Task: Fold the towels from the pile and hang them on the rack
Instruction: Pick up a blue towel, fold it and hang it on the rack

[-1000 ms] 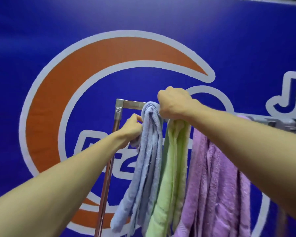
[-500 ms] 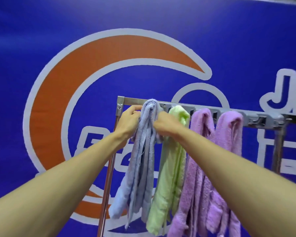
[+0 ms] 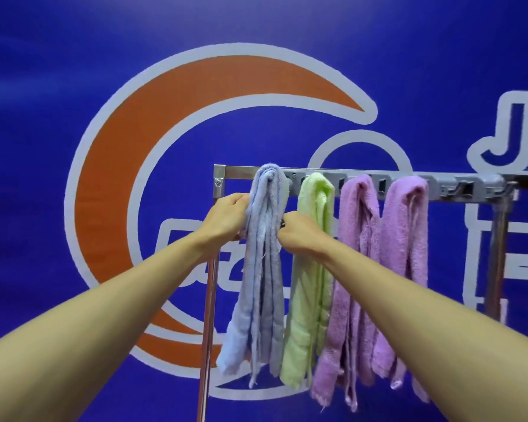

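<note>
- Left hand (image 3: 226, 216): reached out on a bare forearm. The fingers are curled onto the left edge of the pale blue-grey terry towel (image 3: 265, 269), which is gripped a little below the bar.
- Right hand (image 3: 302, 233): the fingers are curled in at the same towel's right edge, at about the same height. The fingertips are hidden by the cloth.
- Pale blue-grey terry towel: draped over the left end of the rack in a bunched, rope-like fold, with uneven tails and loose threads hanging.
  - Risk: the bundle is judged to be narrowly seated. If one side is pulled harder than the other, it may be dragged off the bar or its fold undone.
- Lime-green terry towel (image 3: 313, 269): hung just beside the blue-grey one, with the right wrist against it.
  - Risk: it may be brushed askew or caught when that hand is drawn back.
- Two lilac terry towels (image 3: 406, 239): hung further right, pressed together lower down. No hand is on them.
- Steel rack with grey hook strip (image 3: 457, 185): carried on slender uprights.
  - Risk: it is judged to be light, so it may be rocked by a downward tug from both hands and every towel disturbed.
- Blue banner with orange crescent (image 3: 119, 178): stretched behind the rack.
- Pile of towels: not in view.
</note>
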`<state>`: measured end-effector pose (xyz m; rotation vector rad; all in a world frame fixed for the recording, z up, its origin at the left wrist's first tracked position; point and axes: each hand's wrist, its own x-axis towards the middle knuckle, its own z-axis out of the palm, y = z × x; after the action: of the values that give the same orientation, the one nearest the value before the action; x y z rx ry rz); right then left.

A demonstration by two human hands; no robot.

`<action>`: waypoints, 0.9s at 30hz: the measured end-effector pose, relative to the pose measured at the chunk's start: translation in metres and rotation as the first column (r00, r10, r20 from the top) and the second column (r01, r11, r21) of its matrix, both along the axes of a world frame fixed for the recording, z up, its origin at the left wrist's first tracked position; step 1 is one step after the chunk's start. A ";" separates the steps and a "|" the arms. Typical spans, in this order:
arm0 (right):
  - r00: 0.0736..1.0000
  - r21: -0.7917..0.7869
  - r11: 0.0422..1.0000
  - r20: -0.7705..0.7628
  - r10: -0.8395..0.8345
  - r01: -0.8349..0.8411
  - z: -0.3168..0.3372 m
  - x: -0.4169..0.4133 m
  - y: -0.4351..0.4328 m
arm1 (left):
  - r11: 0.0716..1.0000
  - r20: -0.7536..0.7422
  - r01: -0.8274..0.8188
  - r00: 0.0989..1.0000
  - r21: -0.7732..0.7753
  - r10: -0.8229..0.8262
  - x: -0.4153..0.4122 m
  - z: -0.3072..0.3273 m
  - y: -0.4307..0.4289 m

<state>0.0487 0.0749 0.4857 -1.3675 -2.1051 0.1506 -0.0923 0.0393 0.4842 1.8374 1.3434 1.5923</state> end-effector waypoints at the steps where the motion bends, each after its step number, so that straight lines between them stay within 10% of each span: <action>1: 1.000 -0.010 1.000 0.015 0.016 -0.016 -0.002 0.004 -0.003 | 1.000 -0.018 -0.006 1.000 -0.005 0.006 0.000 -0.001 -0.005; 13: 0.956 -0.126 0.977 0.218 0.197 -0.173 -0.035 0.074 -0.077 | 0.985 -0.118 -0.170 0.978 0.003 0.169 0.020 -0.030 -0.083; 27: 0.987 -0.556 0.816 -0.115 0.117 -0.161 -0.233 0.208 -0.103 | 0.864 -0.343 0.092 0.893 -0.495 -0.292 0.160 -0.230 -0.106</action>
<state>0.2566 -0.0285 0.2528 -1.4889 -2.1841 0.9418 0.0678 -0.0664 0.2537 1.9676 1.4842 0.7052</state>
